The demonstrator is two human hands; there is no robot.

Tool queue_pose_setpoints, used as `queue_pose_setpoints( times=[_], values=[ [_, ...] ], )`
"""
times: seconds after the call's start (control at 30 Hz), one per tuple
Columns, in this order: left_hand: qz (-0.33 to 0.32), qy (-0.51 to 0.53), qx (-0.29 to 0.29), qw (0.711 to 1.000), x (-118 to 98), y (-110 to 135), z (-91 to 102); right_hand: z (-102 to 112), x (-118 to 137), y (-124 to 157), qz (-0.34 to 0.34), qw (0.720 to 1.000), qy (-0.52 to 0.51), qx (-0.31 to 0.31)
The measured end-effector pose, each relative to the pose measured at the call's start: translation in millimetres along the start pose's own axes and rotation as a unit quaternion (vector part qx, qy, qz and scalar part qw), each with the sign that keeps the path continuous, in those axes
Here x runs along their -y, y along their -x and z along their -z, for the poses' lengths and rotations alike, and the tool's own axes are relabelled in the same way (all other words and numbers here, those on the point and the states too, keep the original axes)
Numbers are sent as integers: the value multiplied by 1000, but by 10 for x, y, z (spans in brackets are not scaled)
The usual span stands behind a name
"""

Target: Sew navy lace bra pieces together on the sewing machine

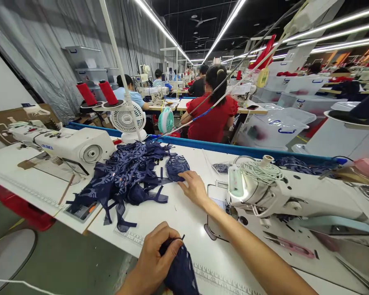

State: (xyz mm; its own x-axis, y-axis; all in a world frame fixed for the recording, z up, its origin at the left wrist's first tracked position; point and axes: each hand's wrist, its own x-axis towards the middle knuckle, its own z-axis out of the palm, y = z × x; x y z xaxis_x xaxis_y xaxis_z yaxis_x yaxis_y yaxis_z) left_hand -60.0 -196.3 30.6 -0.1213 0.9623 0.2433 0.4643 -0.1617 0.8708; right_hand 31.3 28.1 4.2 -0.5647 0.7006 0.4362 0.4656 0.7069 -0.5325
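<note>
My left hand [155, 256] is closed around a dark blue lace fabric piece [181, 272] at the near edge of the white sewing table [184, 217]. Farther out, my right hand [193, 186] reaches across the table, and its fingers pinch the edge of a small navy lace cup piece [176, 166]. That piece lies beside a heap of navy lace garment pieces and straps [126, 176]. A white sewing machine [295, 192] stands just right of my right forearm.
A second white sewing machine [64, 143] sits at the left, with red thread cones [96, 93] and a small white fan [127, 121] behind it. Other workers sit at machines beyond the blue table edge. Pink snips [290, 245] lie at the right.
</note>
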Motion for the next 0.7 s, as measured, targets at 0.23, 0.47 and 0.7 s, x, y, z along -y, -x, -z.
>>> queue_pose_setpoints(
  times=[0.23, 0.47, 0.7],
  values=[
    [19, 8, -26, 999, 104, 19, 108, -208, -34, -183, -29, 1000, -5, -5],
    [-5, 8, -39, 999, -93, -235, 203, 415, 343, 403, -5, 990, -127, 52],
    [37, 111, 128, 985, -146, -501, -103, 884, 520, 1258, -157, 908, -366, 133]
  ],
)
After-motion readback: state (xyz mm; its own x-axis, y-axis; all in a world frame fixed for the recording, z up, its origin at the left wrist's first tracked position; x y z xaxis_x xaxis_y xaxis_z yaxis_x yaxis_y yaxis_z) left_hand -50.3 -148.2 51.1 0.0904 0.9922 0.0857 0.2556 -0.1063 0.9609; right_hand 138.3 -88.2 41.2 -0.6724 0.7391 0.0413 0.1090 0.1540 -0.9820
